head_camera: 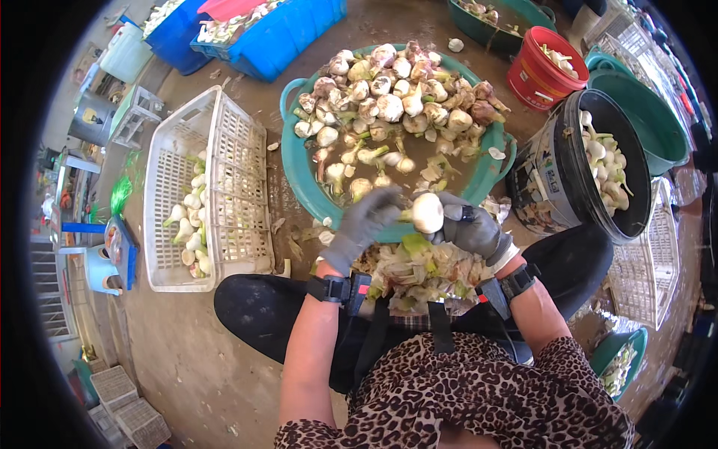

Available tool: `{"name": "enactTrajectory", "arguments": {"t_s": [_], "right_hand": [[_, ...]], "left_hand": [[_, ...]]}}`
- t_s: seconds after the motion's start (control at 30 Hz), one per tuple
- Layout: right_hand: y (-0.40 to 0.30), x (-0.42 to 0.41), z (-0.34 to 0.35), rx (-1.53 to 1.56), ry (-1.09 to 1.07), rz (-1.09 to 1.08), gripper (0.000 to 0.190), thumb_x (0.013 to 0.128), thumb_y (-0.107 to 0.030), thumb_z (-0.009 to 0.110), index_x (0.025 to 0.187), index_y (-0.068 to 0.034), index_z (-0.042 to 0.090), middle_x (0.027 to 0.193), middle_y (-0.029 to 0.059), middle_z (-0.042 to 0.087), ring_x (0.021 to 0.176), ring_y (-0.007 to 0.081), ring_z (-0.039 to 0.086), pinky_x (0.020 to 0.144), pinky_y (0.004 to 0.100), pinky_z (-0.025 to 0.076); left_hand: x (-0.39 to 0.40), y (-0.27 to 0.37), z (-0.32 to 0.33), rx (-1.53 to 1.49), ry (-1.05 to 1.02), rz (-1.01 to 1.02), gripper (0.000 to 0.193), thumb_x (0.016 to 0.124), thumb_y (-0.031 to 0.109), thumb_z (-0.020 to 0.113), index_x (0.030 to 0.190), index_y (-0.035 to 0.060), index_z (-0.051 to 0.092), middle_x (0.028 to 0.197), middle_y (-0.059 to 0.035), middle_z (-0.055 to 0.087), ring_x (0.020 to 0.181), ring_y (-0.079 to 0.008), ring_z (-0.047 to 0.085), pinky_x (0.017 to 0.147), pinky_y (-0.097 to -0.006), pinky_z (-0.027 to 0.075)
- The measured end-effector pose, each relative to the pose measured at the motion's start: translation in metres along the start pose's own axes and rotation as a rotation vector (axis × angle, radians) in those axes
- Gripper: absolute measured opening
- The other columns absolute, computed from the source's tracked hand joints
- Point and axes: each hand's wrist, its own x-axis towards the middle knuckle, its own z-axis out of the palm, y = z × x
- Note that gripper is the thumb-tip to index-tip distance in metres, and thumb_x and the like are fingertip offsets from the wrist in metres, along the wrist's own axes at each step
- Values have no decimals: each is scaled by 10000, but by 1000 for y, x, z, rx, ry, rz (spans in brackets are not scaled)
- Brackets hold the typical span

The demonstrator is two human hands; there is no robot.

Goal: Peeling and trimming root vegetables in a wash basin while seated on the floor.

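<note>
My right hand [474, 227], in a grey glove, grips a white garlic bulb [427, 213] whose green stem points left. My left hand [364, 224], gloved alike, is curled beside that stem; whether its fingertips touch it I cannot tell. Both hands are over the near rim of a round green tub [297, 178], which holds brownish water and a heap of unpeeled garlic bulbs [390, 106]. Below my hands, peeled garlic skins and leaves [426, 269] lie piled between my legs. Something small and black sits at the fingers of my right hand.
At left stands a white plastic crate [244, 185] with cleaned garlic inside. To the right are a black bucket [639, 168] of white bulbs, a red bucket [538, 78] and an empty-looking green tub [667, 129]. A blue bin [291, 36] stands beyond. Loose skins litter the wet floor.
</note>
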Motion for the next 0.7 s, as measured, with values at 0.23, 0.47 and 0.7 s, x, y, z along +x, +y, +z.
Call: {"name": "enactTrajectory", "arguments": {"t_s": [0.23,0.47,0.7], "right_hand": [[-4,3,1,-911,106,-27,476,730,-187,649,1124,-12,448,924,67,546,884,138,520,767,273,419],[3,6,-10,-1357,71,-102,482,686,-143,656,1093,6,445,960,168,545,910,254,537,799,309,403],[17,1,-9,-1666,9,-258,662,598,-34,629,1188,-18,328,1092,185,452,1007,354,448,854,367,379]], "left_hand": [[-14,-10,14,833,-305,23,225,723,191,653,867,22,615,744,-89,597,680,-170,569,612,-283,443],[-17,-25,30,1176,-70,165,184,780,181,587,885,31,608,733,-94,600,669,-195,576,610,-286,442],[-17,-31,-3,339,-125,-192,227,798,232,576,844,10,587,693,3,562,621,-85,519,549,-202,417]]}}
